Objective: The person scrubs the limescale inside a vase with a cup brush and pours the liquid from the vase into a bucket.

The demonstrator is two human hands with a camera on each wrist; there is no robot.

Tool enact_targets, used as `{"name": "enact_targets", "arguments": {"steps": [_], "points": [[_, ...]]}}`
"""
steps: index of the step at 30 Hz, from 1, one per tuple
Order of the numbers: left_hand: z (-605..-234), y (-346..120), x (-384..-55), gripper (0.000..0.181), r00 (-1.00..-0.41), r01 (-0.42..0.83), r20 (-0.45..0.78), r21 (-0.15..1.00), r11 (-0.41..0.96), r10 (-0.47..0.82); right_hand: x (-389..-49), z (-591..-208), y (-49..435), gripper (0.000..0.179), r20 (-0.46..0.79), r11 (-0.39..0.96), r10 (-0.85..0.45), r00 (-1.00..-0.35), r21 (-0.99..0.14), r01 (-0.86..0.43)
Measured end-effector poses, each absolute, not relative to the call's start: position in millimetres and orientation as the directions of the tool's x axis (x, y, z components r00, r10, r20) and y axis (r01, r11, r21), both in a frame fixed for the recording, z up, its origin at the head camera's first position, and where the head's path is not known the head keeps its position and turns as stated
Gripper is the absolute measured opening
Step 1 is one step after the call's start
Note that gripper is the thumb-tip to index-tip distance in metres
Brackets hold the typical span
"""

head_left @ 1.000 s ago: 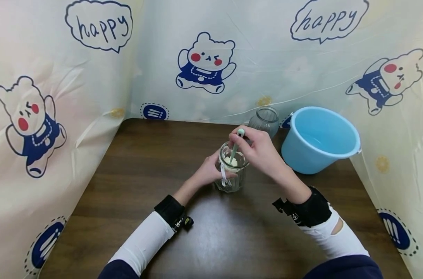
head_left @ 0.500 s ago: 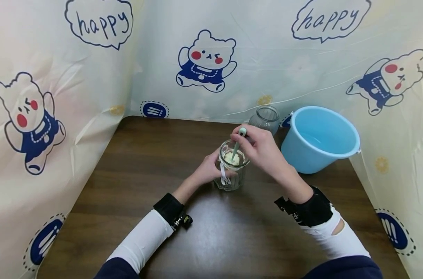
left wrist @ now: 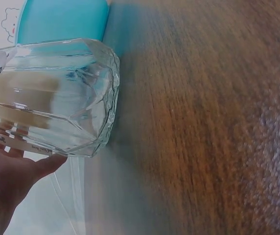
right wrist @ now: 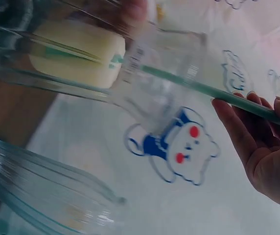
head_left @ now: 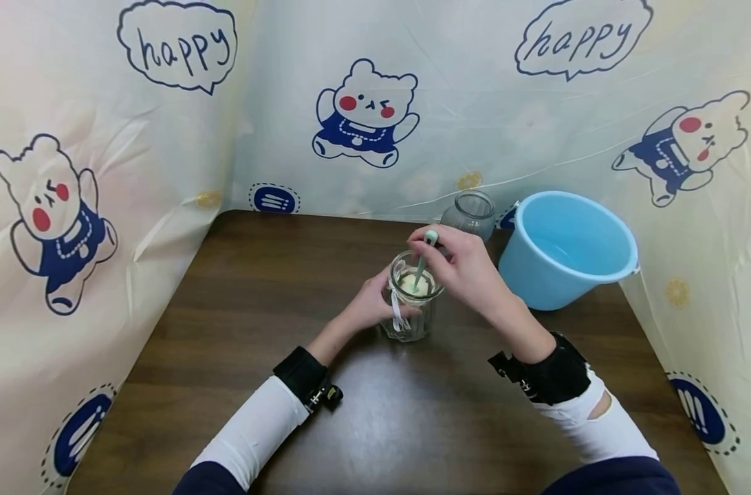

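A clear glass jar (head_left: 421, 324) with a white ribbon round its neck stands on the table. My left hand (head_left: 371, 300) holds it from the left, thumb on the near side. Inside the jar is the pale yellow head of a sponge brush (right wrist: 93, 73). The brush's thin green handle (right wrist: 203, 89) comes out through the mouth. My right hand (head_left: 462, 261) pinches this handle above the rim, with the thumb and fingers curled on it. In the left wrist view the faceted jar base (left wrist: 93, 117) shows, and the sponge looks blurred through the glass.
Behind my right hand stands a second glass jar (head_left: 471, 218). To the right is a light blue bucket (head_left: 530, 271). The brown wooden table (head_left: 276, 275) meets a patterned cloth (head_left: 276, 124) at the back and sides.
The brush in the jar has shifted and turned slightly, its handle top a little to the right. My right hand moved a little with it. My left hand and the jar stayed in place.
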State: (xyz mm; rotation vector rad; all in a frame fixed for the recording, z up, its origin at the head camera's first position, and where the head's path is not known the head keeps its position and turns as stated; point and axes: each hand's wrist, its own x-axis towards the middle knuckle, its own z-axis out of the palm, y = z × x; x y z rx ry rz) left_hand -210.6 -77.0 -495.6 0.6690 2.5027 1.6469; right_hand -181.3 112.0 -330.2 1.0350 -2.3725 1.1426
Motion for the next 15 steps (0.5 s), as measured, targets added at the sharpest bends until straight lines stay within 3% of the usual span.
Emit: {"name": "enact_targets", "arguments": {"steps": [7, 15], "points": [[-495, -77, -210, 0.096, -0.903, 0.320, 0.176, 0.883, 0.343, 0.392, -173, -307, 114, 0.020, 0.577, 0.398, -0.434, -0.691, -0.565, -0.722], [-494, -77, -209, 0.097, -0.906, 0.312, 0.164, 0.882, 0.353, 0.391, -176, -328, 115, 0.020, 0.515, 0.450, -0.455, -0.726, -0.571, -0.687]]}}
